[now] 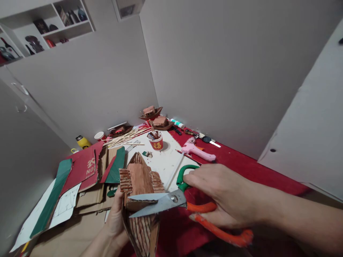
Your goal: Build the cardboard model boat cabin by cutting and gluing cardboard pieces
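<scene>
My left hand point(115, 221) grips a brown cardboard model boat point(139, 175) from its left side. The boat has a rounded roof and ridged, corrugated pieces at its sides and on its deck. In my right hand point(227, 191) is a pair of scissors point(168, 203) with one green handle and one orange handle. Its blades are parted and lie across the near end of the boat's roof, where a corrugated edge shows between them. Whether they touch that edge I cannot tell. My left fingers are mostly hidden behind the boat.
Torn cardboard sheets point(85, 167) pile up at the left. Beyond the boat stand a red paper cup point(157, 142) of small tools and several thin sticks point(125, 135). A pink glue gun point(198, 151) lies on the red cloth point(241, 166). Finished-looking model boats point(160, 122) sit by the wall.
</scene>
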Tool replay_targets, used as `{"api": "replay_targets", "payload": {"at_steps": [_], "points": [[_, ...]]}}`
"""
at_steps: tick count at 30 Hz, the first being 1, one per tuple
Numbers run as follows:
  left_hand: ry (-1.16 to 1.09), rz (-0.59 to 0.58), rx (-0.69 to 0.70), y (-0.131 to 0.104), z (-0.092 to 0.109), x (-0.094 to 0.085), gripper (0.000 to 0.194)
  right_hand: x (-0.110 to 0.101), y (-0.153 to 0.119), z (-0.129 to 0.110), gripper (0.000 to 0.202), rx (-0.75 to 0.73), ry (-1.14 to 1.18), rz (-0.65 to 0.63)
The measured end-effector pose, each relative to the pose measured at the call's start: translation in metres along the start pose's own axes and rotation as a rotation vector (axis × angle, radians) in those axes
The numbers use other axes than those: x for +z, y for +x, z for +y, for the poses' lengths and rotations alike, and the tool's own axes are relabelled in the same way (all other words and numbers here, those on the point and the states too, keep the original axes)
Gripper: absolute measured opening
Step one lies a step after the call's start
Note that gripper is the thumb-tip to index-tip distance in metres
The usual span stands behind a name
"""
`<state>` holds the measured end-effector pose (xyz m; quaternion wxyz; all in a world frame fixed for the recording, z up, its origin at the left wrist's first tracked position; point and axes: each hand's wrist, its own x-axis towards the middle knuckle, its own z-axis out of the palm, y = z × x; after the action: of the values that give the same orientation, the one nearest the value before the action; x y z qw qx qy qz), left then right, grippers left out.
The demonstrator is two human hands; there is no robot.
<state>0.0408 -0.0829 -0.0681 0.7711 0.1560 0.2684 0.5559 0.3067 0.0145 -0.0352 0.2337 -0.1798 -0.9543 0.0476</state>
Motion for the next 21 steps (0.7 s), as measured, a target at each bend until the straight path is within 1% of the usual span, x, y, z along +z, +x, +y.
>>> {"api": "replay_targets", "payload": {"at_steps": [3,8,10,18,21], "points": [[0.007,0.029,0.003,-0.002,-0.001,0.003,0.048,0.003,-0.001,-0.001,0.026,-0.002,0.020,0.007],[0.023,0.105,0.046,-0.002,-0.003,0.007,0.046,0.007,-0.006,0.003,0.026,-0.037,0.031,-0.043],[0.021,0.128,0.051,-0.002,-0.003,0.009,0.046,0.007,-0.007,0.004,0.027,-0.053,0.027,-0.045],[0.009,0.128,0.043,0.000,-0.004,0.016,0.049,0.011,-0.011,0.008,0.027,-0.119,-0.001,-0.005],[0.019,0.155,0.047,0.000,-0.002,0.016,0.049,0.012,-0.012,0.011,0.029,-0.129,-0.005,-0.016]]}}
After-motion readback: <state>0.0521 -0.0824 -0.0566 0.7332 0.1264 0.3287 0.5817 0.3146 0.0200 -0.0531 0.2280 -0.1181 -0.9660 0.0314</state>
